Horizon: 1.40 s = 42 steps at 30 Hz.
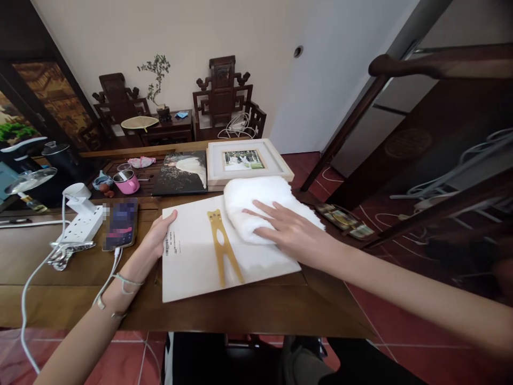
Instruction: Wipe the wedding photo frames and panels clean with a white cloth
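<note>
A white rectangular board (192,267) is tilted over the near edge of the wooden table, with a barcode label and a yellow cat-headed, two-legged stand piece (221,243) on its face. My left hand (157,234) grips the board's left edge, thumb on top, the other fingers hidden beneath. Over the board's right part lies a fluffy white towel (248,192), folded thick and covering that corner. My right hand (288,232) presses onto the towel from the right, fingers spread across it and holding it against the board; the thumb is hard to make out.
Behind the board, a framed photo (276,160) and a dark photo panel (180,179) lie on the table (256,307). Leftward are a phone (122,224) on its cable, a white power strip (86,222), a pink cup (126,183) and a kettle. A wooden chair (344,133) stands at right.
</note>
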### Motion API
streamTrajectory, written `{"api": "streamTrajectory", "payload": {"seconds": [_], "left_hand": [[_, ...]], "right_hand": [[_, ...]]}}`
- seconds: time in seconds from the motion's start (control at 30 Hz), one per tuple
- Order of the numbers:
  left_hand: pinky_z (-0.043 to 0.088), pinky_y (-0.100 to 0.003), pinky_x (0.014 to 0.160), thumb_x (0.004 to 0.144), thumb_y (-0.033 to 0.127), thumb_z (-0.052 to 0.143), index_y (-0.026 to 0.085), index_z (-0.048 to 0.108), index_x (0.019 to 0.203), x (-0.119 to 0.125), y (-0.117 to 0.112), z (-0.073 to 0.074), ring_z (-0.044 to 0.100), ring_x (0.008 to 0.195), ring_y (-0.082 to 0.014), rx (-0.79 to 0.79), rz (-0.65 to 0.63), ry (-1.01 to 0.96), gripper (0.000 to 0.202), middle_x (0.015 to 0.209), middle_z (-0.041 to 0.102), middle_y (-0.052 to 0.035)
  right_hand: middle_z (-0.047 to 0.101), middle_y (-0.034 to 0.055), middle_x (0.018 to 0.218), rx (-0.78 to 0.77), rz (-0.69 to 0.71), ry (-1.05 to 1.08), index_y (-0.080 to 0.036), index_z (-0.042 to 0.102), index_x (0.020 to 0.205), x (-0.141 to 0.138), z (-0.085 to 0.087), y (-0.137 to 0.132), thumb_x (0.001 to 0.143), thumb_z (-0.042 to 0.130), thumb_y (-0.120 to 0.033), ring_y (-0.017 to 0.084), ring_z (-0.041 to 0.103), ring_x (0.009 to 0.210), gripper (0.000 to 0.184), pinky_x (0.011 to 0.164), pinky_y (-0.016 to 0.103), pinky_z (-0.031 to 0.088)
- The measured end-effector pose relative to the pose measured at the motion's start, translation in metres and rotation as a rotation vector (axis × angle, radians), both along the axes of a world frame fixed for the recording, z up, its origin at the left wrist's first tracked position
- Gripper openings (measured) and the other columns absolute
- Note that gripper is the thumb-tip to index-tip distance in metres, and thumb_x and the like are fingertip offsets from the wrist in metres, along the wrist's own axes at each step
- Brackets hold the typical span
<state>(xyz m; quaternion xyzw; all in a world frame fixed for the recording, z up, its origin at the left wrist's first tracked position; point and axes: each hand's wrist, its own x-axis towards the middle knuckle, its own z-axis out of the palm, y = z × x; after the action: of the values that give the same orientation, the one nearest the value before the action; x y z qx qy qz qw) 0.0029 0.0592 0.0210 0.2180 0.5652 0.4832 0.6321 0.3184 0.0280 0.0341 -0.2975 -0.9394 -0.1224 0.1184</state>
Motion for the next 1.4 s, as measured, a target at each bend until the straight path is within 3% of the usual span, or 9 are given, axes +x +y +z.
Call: {"api": "streamTrajectory", "payload": {"seconds": [0.2,0.4,0.53,0.63,0.73,0.87,1.13,1.3,1.4], "left_hand": [[0.058,-0.029,0.053,0.092,0.015,0.056,0.007,0.063,0.102,0.005,0.0,-0.002,0.066,0.046,-0.0178,0.014,-0.041,0.109,0.015,0.065,0.072,-0.0069],[0.057,-0.027,0.055,0.09,0.019,0.06,0.008,0.065,0.098,0.008,0.0,-0.005,0.065,0.047,-0.0154,0.021,-0.077,0.166,0.015,0.071,0.074,-0.0086],[0.058,-0.027,0.063,0.078,0.021,0.074,0.009,0.067,0.092,0.009,-0.001,-0.007,0.069,0.061,-0.0173,0.086,-0.14,0.278,0.021,0.08,0.075,-0.0097],[0.058,-0.029,0.071,0.06,0.022,0.087,0.011,0.067,0.096,0.007,-0.002,-0.006,0.072,0.079,-0.0213,0.174,-0.202,0.441,0.042,0.095,0.076,-0.0097],[0.057,-0.035,0.079,0.054,0.037,0.089,0.013,0.068,0.099,0.002,-0.001,-0.007,0.071,0.092,-0.0271,0.247,-0.235,0.797,0.055,0.106,0.074,-0.012],[0.054,-0.04,0.08,0.059,0.057,0.081,0.014,0.069,0.098,-0.004,0.001,-0.01,0.069,0.092,-0.0319,0.354,-0.279,1.208,0.059,0.103,0.074,-0.0134],[0.05,-0.037,0.073,0.077,0.057,0.067,0.014,0.067,0.095,0.001,-0.006,-0.016,0.064,0.081,-0.0272,0.555,-0.328,1.513,0.047,0.088,0.07,-0.0109],[0.047,-0.043,0.092,0.081,0.049,0.065,0.008,0.063,0.112,0.002,-0.005,-0.025,0.061,0.102,-0.031,0.587,-0.354,1.606,0.051,0.109,0.067,-0.0176],[0.04,-0.048,0.104,0.087,0.046,0.058,0.007,0.058,0.123,0.003,-0.005,-0.032,0.05,0.123,-0.0345,0.648,-0.399,1.631,0.052,0.13,0.057,-0.0217]], "right_hand": [[0.043,0.0149,0.148,0.022,0.033,0.014,-0.017,0.066,0.107,0.005,-0.025,-0.003,0.074,0.043,0.014,0.034,0.028,0.141,0.05,0.104,0.061,0.041],[0.042,0.0163,0.149,-0.035,0.036,-0.02,-0.016,0.066,0.107,0.006,-0.037,-0.007,0.083,0.043,0.008,0.037,0.029,0.14,0.041,0.102,0.062,0.042],[0.042,0.0165,0.149,-0.077,0.02,-0.03,-0.016,0.065,0.111,0.003,-0.04,-0.006,0.082,0.042,0.008,0.037,0.03,0.14,0.045,0.102,0.062,0.042],[0.042,0.0169,0.149,-0.085,-0.003,-0.042,-0.016,0.064,0.114,-0.001,-0.039,-0.008,0.079,0.04,0.011,0.037,0.032,0.139,0.05,0.102,0.061,0.043],[0.043,0.0178,0.148,-0.08,-0.015,-0.045,-0.015,0.064,0.114,-0.006,-0.036,-0.013,0.076,0.041,0.012,0.039,0.034,0.138,0.052,0.101,0.061,0.044],[0.04,0.0176,0.15,-0.1,0.015,-0.057,-0.015,0.065,0.115,-0.012,-0.034,-0.026,0.076,0.045,0.011,0.041,0.033,0.138,0.05,0.101,0.063,0.042],[0.039,0.0163,0.151,-0.13,0.02,-0.08,-0.018,0.066,0.115,-0.014,-0.037,-0.03,0.077,0.051,0.007,0.043,0.03,0.139,0.048,0.102,0.065,0.039],[0.041,0.0168,0.15,-0.122,0.024,-0.105,-0.018,0.066,0.115,-0.013,-0.037,-0.016,0.078,0.051,0.007,0.042,0.03,0.139,0.047,0.102,0.065,0.039],[0.041,0.0164,0.15,-0.126,0.009,-0.104,-0.018,0.066,0.117,-0.013,-0.036,-0.009,0.081,0.05,0.004,0.041,0.032,0.139,0.045,0.103,0.064,0.039]]}}
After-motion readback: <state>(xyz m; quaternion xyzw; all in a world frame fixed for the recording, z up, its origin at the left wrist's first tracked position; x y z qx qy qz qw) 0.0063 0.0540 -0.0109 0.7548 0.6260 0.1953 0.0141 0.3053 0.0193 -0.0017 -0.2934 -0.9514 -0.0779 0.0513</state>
